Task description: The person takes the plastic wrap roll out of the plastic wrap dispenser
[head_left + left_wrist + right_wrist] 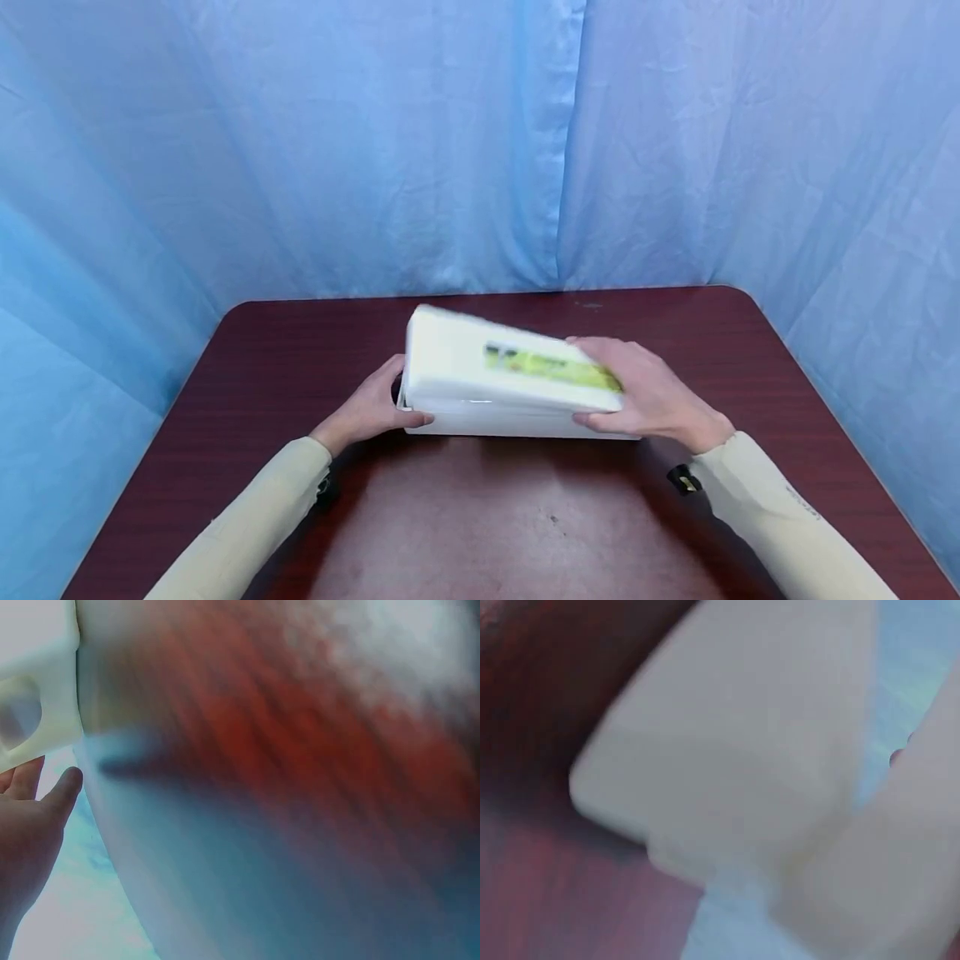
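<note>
A long white box (pixel 517 422) rests on the table, with a white lid (pixel 442 350) tilted above it. The lid's left end is raised, and a yellow-green label (pixel 551 364) shows on its top; motion blurs it. My right hand (pixel 648 387) grips the lid's right end, thumb in front and fingers over the far edge. My left hand (pixel 371 406) holds the box's left end, its thumb along the front corner. In the left wrist view, the left hand (pixel 30 832) is beside a white end wall (pixel 56 712) with an oval opening. The right wrist view shows a blurred white panel (pixel 727 750).
The dark red-brown table (pixel 555 517) has rounded far corners and a glossy surface. Light blue curtains (pixel 375 150) hang behind it and along both sides. Black wrist straps show at both pale sleeves (pixel 247 521).
</note>
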### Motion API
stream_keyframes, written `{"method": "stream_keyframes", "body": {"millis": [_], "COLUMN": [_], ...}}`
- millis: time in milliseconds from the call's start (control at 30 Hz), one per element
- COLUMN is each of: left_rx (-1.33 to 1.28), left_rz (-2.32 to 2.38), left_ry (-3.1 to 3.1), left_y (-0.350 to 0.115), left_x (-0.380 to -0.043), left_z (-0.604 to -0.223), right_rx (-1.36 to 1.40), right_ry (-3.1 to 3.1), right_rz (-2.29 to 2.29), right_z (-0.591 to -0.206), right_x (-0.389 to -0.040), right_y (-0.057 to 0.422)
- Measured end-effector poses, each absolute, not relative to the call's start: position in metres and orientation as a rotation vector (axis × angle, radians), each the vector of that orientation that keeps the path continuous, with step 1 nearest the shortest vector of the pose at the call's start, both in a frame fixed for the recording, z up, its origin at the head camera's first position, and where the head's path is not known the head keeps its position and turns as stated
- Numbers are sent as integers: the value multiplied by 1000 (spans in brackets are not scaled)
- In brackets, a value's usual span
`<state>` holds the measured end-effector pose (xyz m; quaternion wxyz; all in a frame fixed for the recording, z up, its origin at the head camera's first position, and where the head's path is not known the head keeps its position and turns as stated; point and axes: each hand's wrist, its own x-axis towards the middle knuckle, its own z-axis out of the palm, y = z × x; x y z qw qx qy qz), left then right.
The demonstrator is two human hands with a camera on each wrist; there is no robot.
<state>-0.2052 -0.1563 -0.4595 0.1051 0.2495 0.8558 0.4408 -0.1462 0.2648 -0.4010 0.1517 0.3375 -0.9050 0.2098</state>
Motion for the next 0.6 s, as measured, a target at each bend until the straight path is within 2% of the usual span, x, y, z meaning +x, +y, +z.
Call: {"method": "stream_keyframes", "body": {"millis": [200,600], "left_rx": [658,675], "left_rz": [1269,1263], "left_ry": [2563,2536], "left_y": [-170,-173], "left_x": [-206,-202], "left_z": [-460,-461], "right_rx": [801,509], "right_ry": [-2653,-2888], "right_rz": [679,691], "right_z": [-385,-389], "right_x": [-143,-133], "right_y": [282,290]}}
